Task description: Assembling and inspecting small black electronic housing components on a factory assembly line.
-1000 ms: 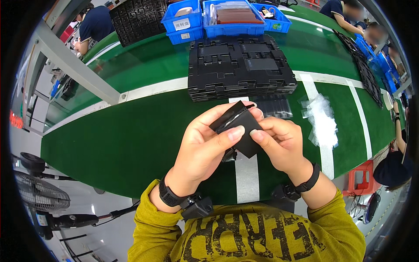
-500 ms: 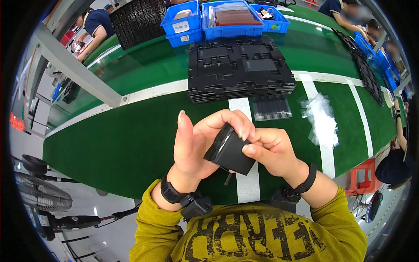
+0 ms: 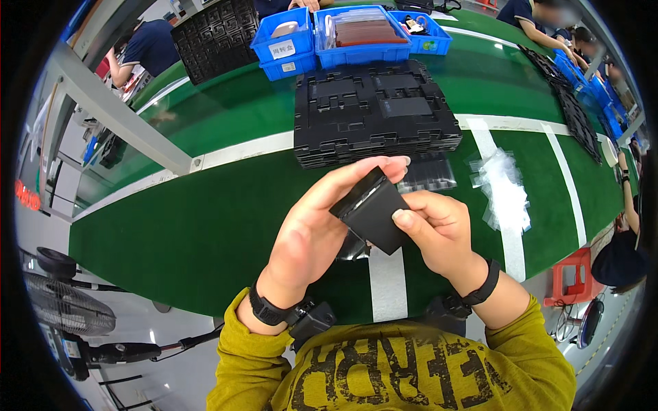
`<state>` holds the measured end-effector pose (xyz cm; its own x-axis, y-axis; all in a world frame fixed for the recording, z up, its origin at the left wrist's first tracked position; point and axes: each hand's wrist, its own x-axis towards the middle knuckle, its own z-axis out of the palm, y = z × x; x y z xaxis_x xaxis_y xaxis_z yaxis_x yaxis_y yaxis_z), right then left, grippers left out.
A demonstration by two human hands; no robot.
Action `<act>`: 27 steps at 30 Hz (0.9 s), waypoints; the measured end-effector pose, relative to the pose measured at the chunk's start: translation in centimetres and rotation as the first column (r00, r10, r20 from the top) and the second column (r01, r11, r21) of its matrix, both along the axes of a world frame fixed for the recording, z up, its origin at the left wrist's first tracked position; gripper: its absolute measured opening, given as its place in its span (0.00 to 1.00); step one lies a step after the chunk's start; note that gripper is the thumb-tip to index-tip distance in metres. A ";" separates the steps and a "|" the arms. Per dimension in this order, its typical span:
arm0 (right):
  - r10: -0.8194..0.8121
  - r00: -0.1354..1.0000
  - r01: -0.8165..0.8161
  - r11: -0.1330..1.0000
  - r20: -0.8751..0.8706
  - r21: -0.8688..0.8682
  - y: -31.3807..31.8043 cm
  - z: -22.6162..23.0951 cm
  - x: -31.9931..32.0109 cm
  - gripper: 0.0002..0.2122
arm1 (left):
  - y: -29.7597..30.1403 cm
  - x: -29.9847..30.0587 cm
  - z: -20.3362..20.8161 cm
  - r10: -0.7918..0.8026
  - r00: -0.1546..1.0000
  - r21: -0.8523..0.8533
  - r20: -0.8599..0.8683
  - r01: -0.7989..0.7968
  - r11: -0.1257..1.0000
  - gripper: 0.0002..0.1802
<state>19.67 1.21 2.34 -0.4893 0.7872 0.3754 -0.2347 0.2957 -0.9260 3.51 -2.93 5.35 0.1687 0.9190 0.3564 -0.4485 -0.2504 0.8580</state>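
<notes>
A small black block-shaped part [image 3: 372,209] is held in the air between both hands, close to my chest. My left hand [image 3: 315,229] wraps it from the left, fingertips over its top edge. Gripping its right side with thumb and fingers is my right hand [image 3: 435,229]. Beneath the part a bit of clear film [image 3: 353,248] shows. Both wrists wear black bands. The part hovers over the green conveyor belt [image 3: 205,226] at a white stripe.
A stack of black moulded trays [image 3: 373,109] lies ahead on the belt. A small dark tray [image 3: 428,172] and a heap of clear plastic bags [image 3: 504,188] lie to the right. Blue bins [image 3: 349,34] stand further back. Other people work at the far side. A fan [image 3: 68,308] stands lower left.
The black part has been turned in my hands: from lying flat, to tipped with its prongs down, to tilted with its broad face toward me. Both hands stayed near my chest.
</notes>
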 end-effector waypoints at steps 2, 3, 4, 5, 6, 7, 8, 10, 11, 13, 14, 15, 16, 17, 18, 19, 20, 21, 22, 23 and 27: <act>-0.035 0.999 0.035 0.999 -0.023 0.003 0.1 -0.1 0.0 0.06 | -0.3 0.2 0.1 0.048 0.992 -0.005 -0.119 -0.049 0.999 0.50; -0.047 0.999 0.047 0.999 -0.019 0.005 0.1 -0.1 0.0 0.06 | -0.5 0.4 -0.1 0.034 0.999 -0.015 -0.019 -0.035 0.999 0.40; -0.059 0.998 0.059 0.998 -0.015 0.007 0.1 -0.1 -0.1 0.06 | -0.4 0.4 -0.1 0.033 0.999 -0.017 -0.019 -0.033 0.999 0.40; -0.058 0.998 0.058 0.998 -0.016 0.006 0.1 -0.1 -0.1 0.06 | -0.3 0.4 0.0 0.036 0.998 -0.016 -0.044 -0.037 0.999 0.38; -0.062 0.998 0.062 0.998 -0.012 0.001 0.1 0.0 -0.1 0.06 | -0.2 0.5 0.1 0.039 0.997 -0.016 -0.069 -0.041 0.999 0.36; -0.066 0.998 0.066 0.998 -0.007 -0.004 0.1 0.0 -0.1 0.06 | -0.2 0.5 0.1 0.040 0.997 -0.017 -0.069 -0.041 0.999 0.36; -0.065 0.998 0.065 0.998 -0.008 -0.005 0.1 -0.1 -0.2 0.06 | -0.2 0.6 0.1 0.035 0.997 -0.056 -0.066 -0.038 0.998 0.34; -0.073 0.997 0.073 0.997 -0.031 0.009 0.1 -0.3 -0.3 0.06 | -0.2 0.7 0.2 0.029 0.998 -0.095 -0.064 -0.035 0.995 0.33; -0.073 0.997 0.073 0.997 -0.032 0.008 0.1 -0.3 -0.3 0.06 | -0.2 0.6 0.2 0.068 0.993 -0.080 -0.099 -0.076 0.994 0.32; -0.059 0.998 0.059 0.998 -0.013 -0.011 0.1 -0.1 -0.4 0.06 | 0.0 0.0 0.2 0.108 0.985 -0.064 -0.135 -0.118 0.991 0.31; -0.061 0.998 0.061 0.998 -0.014 -0.011 0.1 -0.1 -0.3 0.06 | 0.3 -1.1 0.1 0.252 0.865 0.216 -0.435 -0.172 0.961 0.29; -0.058 0.998 0.058 0.998 -0.006 0.003 0.1 -0.1 -0.3 0.06 | 0.6 -1.8 0.3 0.440 0.639 0.482 -0.631 -0.121 0.868 0.28; -0.055 0.998 0.055 0.998 0.001 0.018 0.1 0.0 -0.3 0.06 | 0.7 -2.1 0.7 0.556 0.495 0.590 -0.668 -0.102 0.801 0.27; -0.058 0.998 0.058 0.998 0.000 0.017 0.1 0.0 -0.2 0.06 | 0.6 -2.2 1.1 0.621 0.400 0.649 -0.674 -0.080 0.757 0.27; -0.057 0.998 0.056 0.997 0.003 0.045 0.1 0.0 -0.1 0.07 | 0.5 -2.2 1.4 0.681 0.302 0.702 -0.667 -0.050 0.710 0.26; -0.056 0.998 0.055 0.996 0.007 0.074 0.1 0.0 -0.1 0.07 | 0.5 -2.2 1.6 0.680 0.303 0.702 -0.667 -0.048 0.710 0.26; -0.056 0.998 0.055 0.996 0.006 0.074 0.1 0.1 -0.1 0.07 | 0.4 -2.2 1.8 0.720 0.232 0.732 -0.654 -0.043 0.680 0.26; -0.068 0.998 0.067 0.995 0.016 0.078 0.2 0.0 0.0 0.07 | 0.3 -2.2 2.0 0.755 0.159 0.761 -0.636 -0.035 0.648 0.26; -0.081 0.996 0.079 0.993 0.025 0.082 0.2 0.0 0.0 0.07 | 0.3 -2.2 2.0 0.765 0.136 0.766 -0.630 -0.053 0.640 0.25; -0.077 0.997 0.075 0.994 0.024 0.084 0.1 0.1 -0.1 0.07 | 0.4 -2.3 1.9 0.778 0.147 0.776 -0.611 -0.083 0.625 0.24; -0.092 0.995 0.090 0.994 0.026 0.068 -0.1 0.0 -0.4 0.07 | 0.8 -2.1 1.0 0.809 0.196 0.802 -0.555 -0.133 0.582 0.20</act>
